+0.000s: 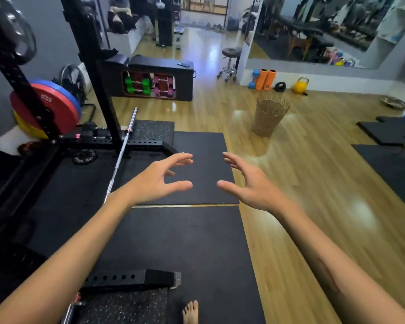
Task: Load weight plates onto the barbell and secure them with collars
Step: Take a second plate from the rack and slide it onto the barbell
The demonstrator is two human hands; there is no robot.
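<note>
Wooden floor (302, 174) across the right of the room, with black rubber mats (192, 242) laid over the middle and left. Black rack (89, 66) standing at the left, its uprights rising out of view and a perforated base beam (131, 278) lying low in the foreground. Mirror (325, 26) on the far right wall. Black box (160, 78) against the back, holding green and purple dumbbells.

Bare barbell (121, 155) lying on the mat beside the rack, running away toward the back wall — sleeve end empty, part of the shaft hidden behind the left forearm. Weight plates (45, 111) stored on the rack's pegs at the left: red in front, blue behind, yellow below. Small black plate (84, 157) flat on the floor near the rack base.

Wicker basket (269, 115) upright on the wood floor, well apart from the barbell. Orange rollers (265, 79) and a yellow kettlebell (301, 85) along the far wall.

Left hand (159, 181) and right hand (250, 183) held out over the mat, palms facing each other, fingers spread and loosely bent — grasping nothing, touching nothing. Bare foot (191, 312) at the bottom edge.
</note>
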